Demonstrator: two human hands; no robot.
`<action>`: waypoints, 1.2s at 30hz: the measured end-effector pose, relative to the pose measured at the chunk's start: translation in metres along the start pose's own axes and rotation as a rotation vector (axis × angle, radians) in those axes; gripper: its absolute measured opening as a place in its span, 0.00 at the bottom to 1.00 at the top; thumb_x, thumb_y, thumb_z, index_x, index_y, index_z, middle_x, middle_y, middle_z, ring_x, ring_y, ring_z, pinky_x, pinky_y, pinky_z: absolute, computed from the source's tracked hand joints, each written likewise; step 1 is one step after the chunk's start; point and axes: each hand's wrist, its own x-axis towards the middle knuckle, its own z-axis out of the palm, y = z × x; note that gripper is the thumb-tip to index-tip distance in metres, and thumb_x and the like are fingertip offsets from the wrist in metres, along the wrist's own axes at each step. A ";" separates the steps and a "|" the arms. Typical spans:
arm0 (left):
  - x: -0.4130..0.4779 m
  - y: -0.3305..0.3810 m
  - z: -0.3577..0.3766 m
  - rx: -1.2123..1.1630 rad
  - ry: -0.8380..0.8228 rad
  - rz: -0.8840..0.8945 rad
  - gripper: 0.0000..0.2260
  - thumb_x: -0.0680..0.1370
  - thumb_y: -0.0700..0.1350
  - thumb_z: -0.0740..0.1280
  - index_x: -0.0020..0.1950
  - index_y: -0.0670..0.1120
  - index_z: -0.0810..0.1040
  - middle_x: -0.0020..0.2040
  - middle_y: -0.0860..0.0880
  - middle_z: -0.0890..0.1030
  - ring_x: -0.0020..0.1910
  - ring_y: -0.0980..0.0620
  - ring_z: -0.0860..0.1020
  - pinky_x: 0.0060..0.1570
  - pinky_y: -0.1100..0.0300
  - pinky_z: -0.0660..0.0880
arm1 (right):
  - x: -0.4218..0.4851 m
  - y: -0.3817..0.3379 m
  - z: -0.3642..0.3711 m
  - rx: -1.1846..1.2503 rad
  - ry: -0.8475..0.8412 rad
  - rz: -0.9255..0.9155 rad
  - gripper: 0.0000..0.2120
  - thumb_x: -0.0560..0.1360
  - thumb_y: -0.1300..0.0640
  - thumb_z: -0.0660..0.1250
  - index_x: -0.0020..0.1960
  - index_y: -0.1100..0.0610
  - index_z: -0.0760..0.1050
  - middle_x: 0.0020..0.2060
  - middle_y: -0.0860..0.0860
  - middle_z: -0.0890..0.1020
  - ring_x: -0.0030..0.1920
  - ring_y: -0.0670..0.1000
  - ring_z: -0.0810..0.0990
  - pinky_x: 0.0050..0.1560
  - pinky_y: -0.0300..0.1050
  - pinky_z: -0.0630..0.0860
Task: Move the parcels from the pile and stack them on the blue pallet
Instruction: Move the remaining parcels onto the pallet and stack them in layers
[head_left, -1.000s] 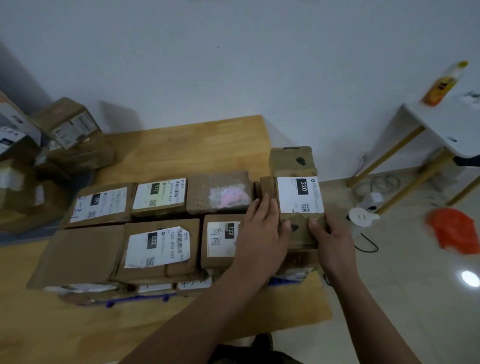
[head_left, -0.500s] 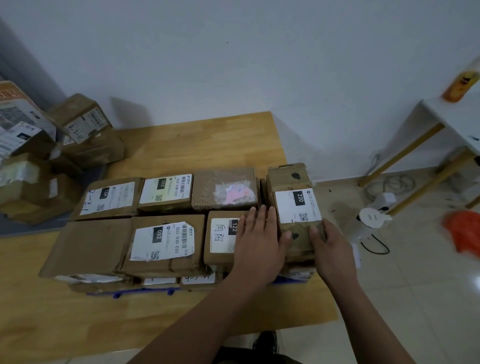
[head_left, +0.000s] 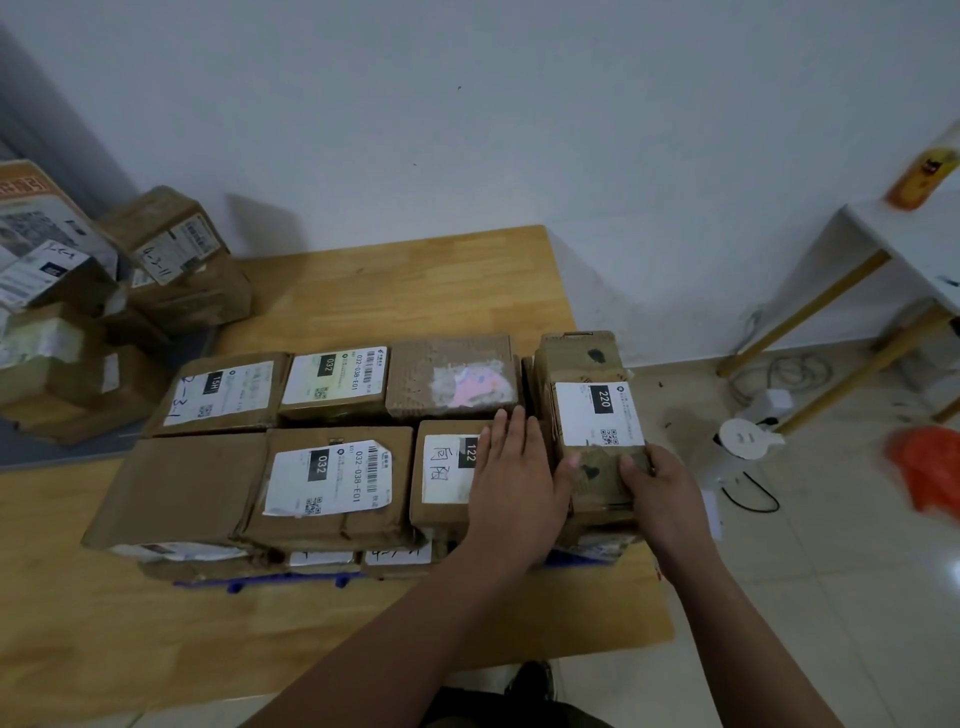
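Nearest the camera, two bare forearms reach forward over the wooden counter (head_left: 389, 280). The left hand (head_left: 514, 483) lies flat, fingers straight and together, on the parcel labelled 122 (head_left: 441, 467), its thumb against the side of the parcel labelled 220 (head_left: 592, 395). The right hand (head_left: 660, 488) grips the near end of that 220 parcel, thumb on top and fingers wrapped round the right side. This parcel sits at the right end of the stack, slightly higher than its neighbours. Under the stack, slivers of the blue pallet (head_left: 260, 582) show at the front edge. Two rows of brown parcels fill the top layer, among them a front parcel marked 032 (head_left: 332, 483). Farther back on the left stands the pile (head_left: 171, 260) of unsorted parcels, against the wall.
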 end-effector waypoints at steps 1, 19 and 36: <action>0.001 0.000 0.000 0.006 0.004 0.000 0.35 0.80 0.64 0.41 0.79 0.42 0.49 0.80 0.45 0.47 0.78 0.48 0.40 0.75 0.53 0.36 | -0.001 -0.001 0.000 0.015 -0.003 -0.010 0.06 0.82 0.52 0.59 0.54 0.51 0.74 0.49 0.50 0.81 0.49 0.51 0.80 0.52 0.56 0.78; -0.001 -0.014 -0.008 -0.008 0.049 0.016 0.34 0.77 0.67 0.40 0.79 0.51 0.51 0.80 0.49 0.49 0.78 0.45 0.38 0.75 0.44 0.37 | -0.008 -0.012 0.001 -0.360 0.109 -0.234 0.34 0.72 0.34 0.55 0.72 0.51 0.63 0.65 0.54 0.73 0.64 0.57 0.72 0.60 0.62 0.73; -0.030 -0.081 -0.059 -0.074 0.151 -0.139 0.28 0.81 0.61 0.49 0.79 0.53 0.48 0.80 0.50 0.47 0.78 0.44 0.38 0.76 0.45 0.43 | -0.025 -0.068 0.070 -0.693 0.019 -0.540 0.28 0.80 0.44 0.58 0.77 0.50 0.58 0.78 0.57 0.54 0.78 0.61 0.42 0.75 0.60 0.40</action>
